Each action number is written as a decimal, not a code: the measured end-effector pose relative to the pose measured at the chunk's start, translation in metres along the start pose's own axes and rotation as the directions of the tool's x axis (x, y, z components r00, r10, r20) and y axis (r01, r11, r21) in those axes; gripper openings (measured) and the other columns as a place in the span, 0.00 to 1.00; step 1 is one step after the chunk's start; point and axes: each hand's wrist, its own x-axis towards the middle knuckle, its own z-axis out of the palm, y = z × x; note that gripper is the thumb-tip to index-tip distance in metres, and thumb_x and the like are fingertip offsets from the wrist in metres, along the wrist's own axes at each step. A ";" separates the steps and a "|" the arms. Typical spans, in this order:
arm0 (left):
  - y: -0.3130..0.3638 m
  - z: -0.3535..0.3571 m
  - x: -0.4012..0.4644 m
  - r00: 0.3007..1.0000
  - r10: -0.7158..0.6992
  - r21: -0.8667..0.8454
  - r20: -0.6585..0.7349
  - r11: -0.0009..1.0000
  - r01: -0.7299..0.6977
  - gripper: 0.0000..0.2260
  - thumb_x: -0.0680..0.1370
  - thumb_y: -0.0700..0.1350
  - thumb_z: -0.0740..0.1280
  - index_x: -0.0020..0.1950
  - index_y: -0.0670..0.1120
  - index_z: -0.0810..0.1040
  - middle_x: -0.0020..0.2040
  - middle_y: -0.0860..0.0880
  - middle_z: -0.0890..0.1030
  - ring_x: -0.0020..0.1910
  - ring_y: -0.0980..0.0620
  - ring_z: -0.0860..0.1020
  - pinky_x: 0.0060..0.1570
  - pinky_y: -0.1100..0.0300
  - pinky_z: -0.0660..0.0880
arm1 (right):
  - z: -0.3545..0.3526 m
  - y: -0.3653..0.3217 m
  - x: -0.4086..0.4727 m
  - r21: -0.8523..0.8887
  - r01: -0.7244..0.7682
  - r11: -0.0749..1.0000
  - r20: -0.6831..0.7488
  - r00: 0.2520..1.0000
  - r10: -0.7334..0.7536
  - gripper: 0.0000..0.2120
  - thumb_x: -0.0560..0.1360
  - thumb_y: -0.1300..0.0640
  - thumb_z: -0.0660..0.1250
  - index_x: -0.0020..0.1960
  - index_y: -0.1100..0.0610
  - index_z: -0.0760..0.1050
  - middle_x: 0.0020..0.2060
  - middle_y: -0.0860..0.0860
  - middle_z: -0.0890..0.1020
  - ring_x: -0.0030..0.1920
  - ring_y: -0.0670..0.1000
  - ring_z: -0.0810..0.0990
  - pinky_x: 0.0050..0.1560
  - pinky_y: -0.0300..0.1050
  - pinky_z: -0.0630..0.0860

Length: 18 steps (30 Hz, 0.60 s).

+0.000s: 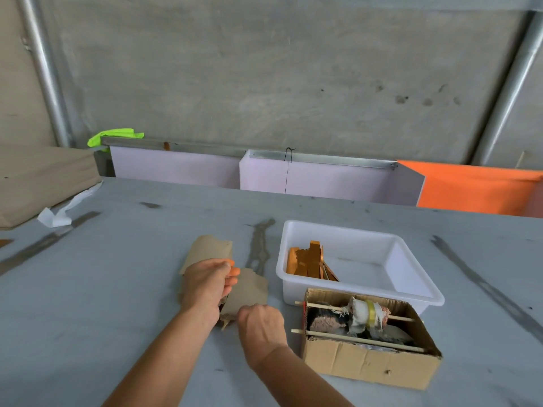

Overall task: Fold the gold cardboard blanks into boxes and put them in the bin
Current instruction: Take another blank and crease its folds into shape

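A cardboard blank [248, 292] with its plain brown side up lies on the grey table [117, 289], partly folded. My left hand [207, 284] curls its fingers over the blank's upper edge and holds it. My right hand [260, 326] rests at the blank's near corner with its fingers bent down on it; its fingertips are hidden. Another brown piece [210, 248] sticks out behind my left hand. The white bin [411, 277] stands to the right, with gold folded boxes [308, 261] leaning in its left end.
An open brown carton [367, 359] with sticks and cloth-wrapped items sits right of my right hand, touching the bin's front. A flat cardboard stack [38, 177] and white crumpled paper [58, 214] lie far left. Lilac panels and an orange sheet [476, 189] stand behind the table.
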 end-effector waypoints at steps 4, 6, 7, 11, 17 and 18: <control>-0.003 -0.008 -0.002 0.990 0.129 0.095 -0.050 0.988 -0.124 0.05 0.77 0.34 0.65 0.47 0.39 0.80 0.36 0.45 0.79 0.33 0.52 0.75 0.30 0.67 0.73 | -0.025 0.012 -0.006 -0.010 -0.010 1.000 -0.184 0.983 0.008 0.12 0.75 0.71 0.59 0.56 0.61 0.73 0.50 0.57 0.80 0.48 0.57 0.79 0.39 0.46 0.66; -0.003 -0.010 -0.003 0.974 0.225 0.182 -0.032 0.959 -0.215 0.05 0.75 0.35 0.67 0.49 0.40 0.82 0.37 0.48 0.80 0.35 0.54 0.76 0.31 0.71 0.72 | -0.042 0.024 -0.012 0.009 -0.047 0.999 -0.295 0.954 0.047 0.11 0.76 0.69 0.59 0.54 0.59 0.74 0.48 0.55 0.81 0.44 0.55 0.77 0.41 0.45 0.66; -0.002 -0.011 -0.004 0.966 0.258 0.224 -0.002 0.942 -0.251 0.06 0.75 0.37 0.69 0.51 0.42 0.82 0.40 0.49 0.81 0.39 0.54 0.78 0.37 0.71 0.73 | -0.050 0.030 -0.016 0.043 -0.066 0.997 -0.351 0.933 0.077 0.10 0.76 0.68 0.59 0.52 0.58 0.75 0.46 0.55 0.82 0.43 0.55 0.77 0.40 0.43 0.66; -0.003 -0.005 -0.010 0.936 0.297 0.338 0.188 0.875 -0.346 0.16 0.73 0.42 0.73 0.59 0.46 0.79 0.55 0.52 0.79 0.57 0.55 0.75 0.59 0.61 0.70 | -0.068 0.062 -0.044 0.491 -0.044 0.870 -0.462 0.834 0.303 0.09 0.72 0.64 0.64 0.41 0.57 0.82 0.33 0.51 0.82 0.34 0.52 0.76 0.33 0.37 0.67; -0.007 0.016 -0.034 0.917 0.183 0.310 0.355 0.902 -0.301 0.10 0.72 0.35 0.72 0.42 0.51 0.82 0.41 0.52 0.83 0.43 0.54 0.81 0.36 0.67 0.73 | -0.058 0.103 -0.101 0.910 -0.143 0.390 -0.077 0.865 0.497 0.09 0.72 0.63 0.71 0.34 0.56 0.79 0.30 0.51 0.82 0.31 0.48 0.81 0.36 0.41 0.80; -0.009 0.020 -0.040 0.912 0.167 0.318 0.376 0.901 -0.296 0.10 0.72 0.35 0.72 0.40 0.52 0.82 0.40 0.52 0.84 0.42 0.54 0.81 0.36 0.66 0.73 | -0.055 0.107 -0.109 0.928 -0.172 0.331 -0.024 0.858 0.513 0.07 0.72 0.64 0.71 0.36 0.58 0.80 0.32 0.53 0.82 0.33 0.51 0.82 0.38 0.44 0.82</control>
